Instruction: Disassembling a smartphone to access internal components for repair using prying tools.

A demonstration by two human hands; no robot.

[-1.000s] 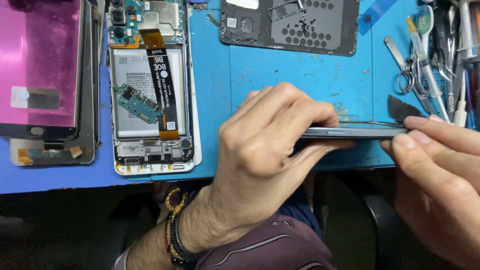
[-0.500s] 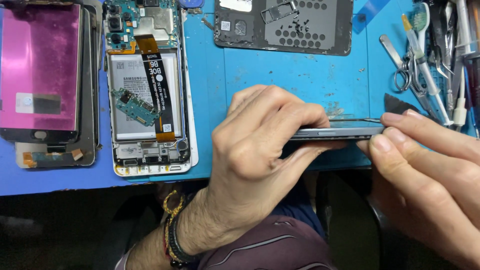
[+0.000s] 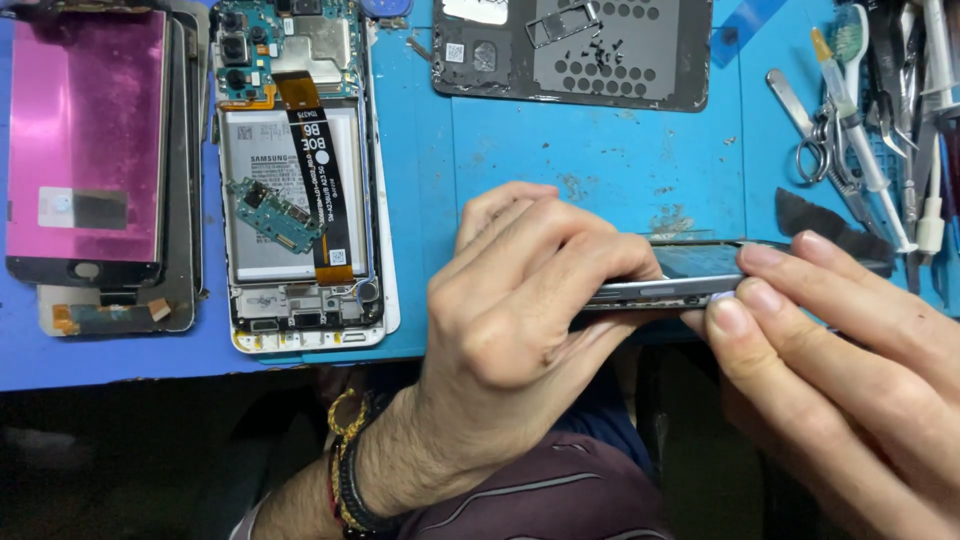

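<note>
My left hand (image 3: 510,320) grips a thin grey phone (image 3: 680,275) held edge-on over the front edge of the blue mat (image 3: 560,150). Its fingers wrap over the top and its thumb sits underneath. My right hand (image 3: 850,370) pinches the phone's right end between fingertips and thumb. Part of the phone's dark screen shows between the two hands. Beaded bracelets circle my left wrist.
An opened phone (image 3: 300,180) with bare battery, flex cable and circuit boards lies at the left. A stack of screens with a pink-tinted one (image 3: 90,140) on top lies further left. A dark back cover (image 3: 590,50) rests at the top. Scissors, tweezers and other tools (image 3: 880,110) crowd the right edge.
Both hands and the phone have shifted slightly left and nearer. My right fingers have slid further along the phone's right end. The grip of my left hand is unchanged.
</note>
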